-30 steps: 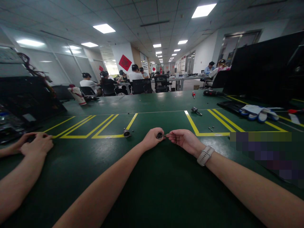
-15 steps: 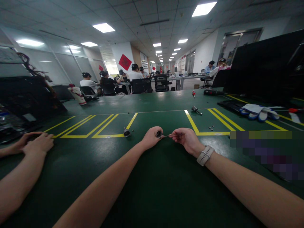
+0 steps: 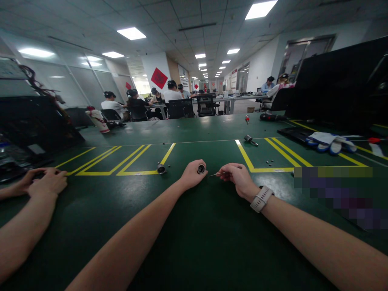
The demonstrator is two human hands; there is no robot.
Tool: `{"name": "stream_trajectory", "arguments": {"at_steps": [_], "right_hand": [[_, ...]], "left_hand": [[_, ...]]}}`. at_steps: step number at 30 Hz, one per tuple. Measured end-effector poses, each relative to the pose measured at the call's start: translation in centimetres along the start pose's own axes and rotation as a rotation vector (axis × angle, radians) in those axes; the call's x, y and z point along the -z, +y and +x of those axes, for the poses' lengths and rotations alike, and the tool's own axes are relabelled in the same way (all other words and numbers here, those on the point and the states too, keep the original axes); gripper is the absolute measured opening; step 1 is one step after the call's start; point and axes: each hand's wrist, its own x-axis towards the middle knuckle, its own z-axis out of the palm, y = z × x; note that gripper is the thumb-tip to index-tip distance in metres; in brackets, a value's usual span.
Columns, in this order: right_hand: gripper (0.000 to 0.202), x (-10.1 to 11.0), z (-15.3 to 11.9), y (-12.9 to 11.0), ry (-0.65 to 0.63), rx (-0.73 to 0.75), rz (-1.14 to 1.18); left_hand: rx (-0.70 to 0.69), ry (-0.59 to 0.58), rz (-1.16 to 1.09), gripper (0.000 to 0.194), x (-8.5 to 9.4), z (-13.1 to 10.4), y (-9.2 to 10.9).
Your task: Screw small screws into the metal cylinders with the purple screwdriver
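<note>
My left hand (image 3: 192, 174) is wrapped around a round metal housing (image 3: 201, 168), whose hollow end faces up toward me. Just to its right, my right hand (image 3: 236, 176) pinches a thin metal tool (image 3: 214, 174), slim like a pick or small screwdriver; its exact kind is too small to tell. The tool's tip points left at the housing, with a small gap between them. A similar metal cup-shaped part (image 3: 161, 168) lies on the green table (image 3: 194, 234) left of my hands, a tiny piece beside it. Several small dark pieces (image 3: 269, 163) lie to the right.
A dark metal part with a shaft (image 3: 251, 140) lies beyond my right hand. Farther off are a red screwdriver (image 3: 247, 119), a power drill (image 3: 273, 117) and white-blue gloves (image 3: 330, 143). Another person's hands (image 3: 45, 180) work at the left. Yellow tape (image 3: 273, 170) marks the table.
The thin tool's tip has come away from the housing, leaving a gap. My left hand has tipped the housing's opening slightly more toward me.
</note>
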Motion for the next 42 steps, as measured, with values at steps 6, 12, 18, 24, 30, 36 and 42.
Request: {"name": "stream_trajectory", "arguments": {"at_steps": [6,12,18,24,30,36,42], "right_hand": [[0.01,-0.5,-0.5,-0.1,0.004,0.027,-0.045],[0.013,-0.4,-0.3,-0.1,0.124,0.046,-0.005],[0.013,-0.2,-0.3,0.0,0.161,0.077,-0.005],[0.011,-0.3,0.0,0.3,0.174,0.055,-0.04],[0.01,-0.4,-0.1,0.2,0.184,0.062,-0.026],[0.014,-0.1,0.0,0.1,0.274,0.185,0.051],[0.014,-0.5,-1.1,-0.4,0.107,0.313,-0.004]], "left_hand": [[-0.029,-0.066,0.018,0.006,-0.1,-0.1,0.2],[-0.036,-0.094,0.023,0.005,-0.2,-0.1,0.0],[-0.034,-0.08,-0.013,0.006,-0.1,0.0,-0.1],[-0.047,-0.152,-0.147,0.008,0.4,-0.2,0.3],[-0.073,-0.207,-0.136,0.007,0.4,-0.3,0.5],[-0.07,-0.216,-0.125,0.005,0.4,-0.3,0.3],[-0.038,-0.081,-0.069,0.008,0.2,-0.2,0.1]]}}
